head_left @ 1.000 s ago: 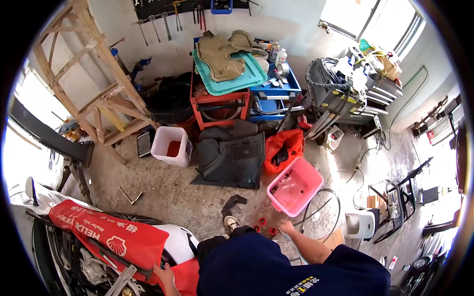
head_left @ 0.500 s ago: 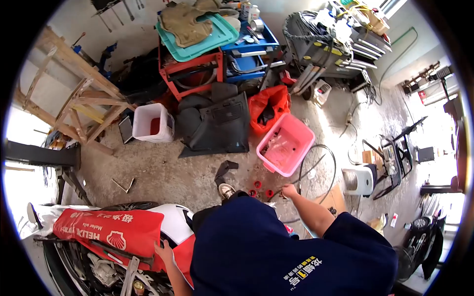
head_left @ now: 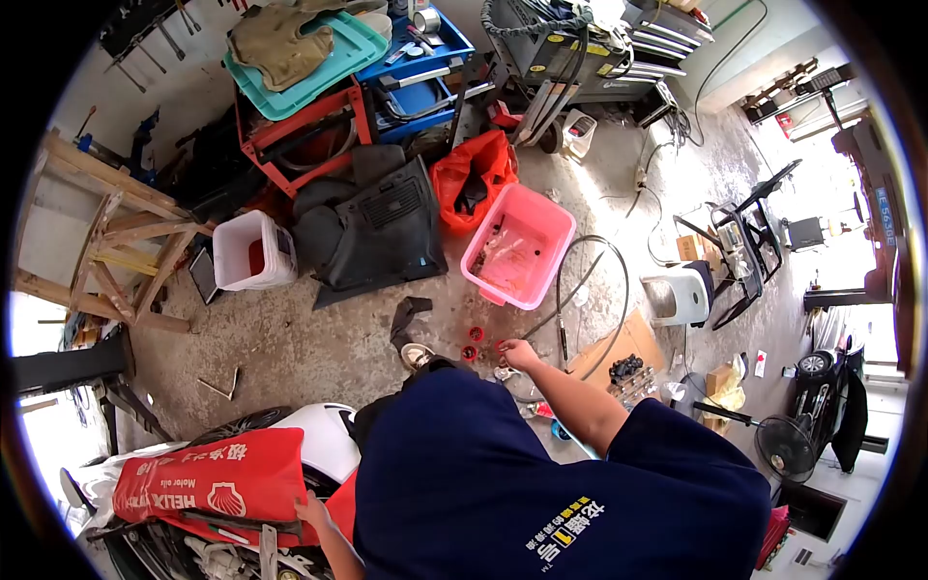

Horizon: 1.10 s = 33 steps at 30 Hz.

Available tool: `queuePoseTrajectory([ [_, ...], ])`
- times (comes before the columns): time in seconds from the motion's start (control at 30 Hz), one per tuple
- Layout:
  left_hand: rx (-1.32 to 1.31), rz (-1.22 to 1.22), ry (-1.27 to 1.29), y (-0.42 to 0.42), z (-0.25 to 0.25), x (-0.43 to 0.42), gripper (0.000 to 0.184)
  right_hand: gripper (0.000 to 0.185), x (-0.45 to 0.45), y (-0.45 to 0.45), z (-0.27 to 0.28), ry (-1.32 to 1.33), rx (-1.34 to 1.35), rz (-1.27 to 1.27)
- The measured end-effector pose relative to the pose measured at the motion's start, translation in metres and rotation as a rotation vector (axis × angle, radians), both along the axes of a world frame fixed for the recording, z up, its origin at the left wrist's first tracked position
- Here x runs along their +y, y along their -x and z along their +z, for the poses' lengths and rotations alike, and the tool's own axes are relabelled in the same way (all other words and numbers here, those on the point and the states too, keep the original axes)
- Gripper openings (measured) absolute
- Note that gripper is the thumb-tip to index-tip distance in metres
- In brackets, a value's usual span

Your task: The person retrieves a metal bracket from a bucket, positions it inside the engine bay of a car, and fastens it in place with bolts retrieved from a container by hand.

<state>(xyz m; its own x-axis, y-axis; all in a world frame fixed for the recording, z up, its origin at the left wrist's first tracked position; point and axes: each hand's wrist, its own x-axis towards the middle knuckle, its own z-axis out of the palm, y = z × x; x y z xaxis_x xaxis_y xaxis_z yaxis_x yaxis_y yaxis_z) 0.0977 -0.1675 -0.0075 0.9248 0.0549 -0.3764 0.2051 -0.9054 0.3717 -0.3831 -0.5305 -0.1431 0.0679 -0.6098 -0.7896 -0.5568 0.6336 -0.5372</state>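
My left hand rests with fingers extended at the edge of a red fender cover with Motor oils lettering, draped over a car's front beside the exposed engine bay. My right hand reaches down low near the floor, its fingers closed together at a small red round part, mostly hidden by the fingertips. Beside it on the concrete lie two similar red round parts with dark centres. My shoe shows close by. A navy shirt fills the lower middle.
A pink tub stands ahead, with a black hose looped beside it. Left of it are an orange-red bag, dark plastic panels and a white bucket. Cardboard with metal parts lies right; a fan stands farther right.
The view has shifted, so the surroundings sit further left and higher. My right hand has moved left onto the nearest red round part. My left hand stays at the fender cover's edge.
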Motion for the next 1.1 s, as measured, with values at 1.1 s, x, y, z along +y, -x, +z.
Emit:
queuePoseTrajectory([
  [1.1, -0.261, 0.833, 0.775, 0.167, 0.016, 0.078, 0.033, 0.016, -0.077, -0.353, -0.003, -0.036, 0.163, 1.367],
])
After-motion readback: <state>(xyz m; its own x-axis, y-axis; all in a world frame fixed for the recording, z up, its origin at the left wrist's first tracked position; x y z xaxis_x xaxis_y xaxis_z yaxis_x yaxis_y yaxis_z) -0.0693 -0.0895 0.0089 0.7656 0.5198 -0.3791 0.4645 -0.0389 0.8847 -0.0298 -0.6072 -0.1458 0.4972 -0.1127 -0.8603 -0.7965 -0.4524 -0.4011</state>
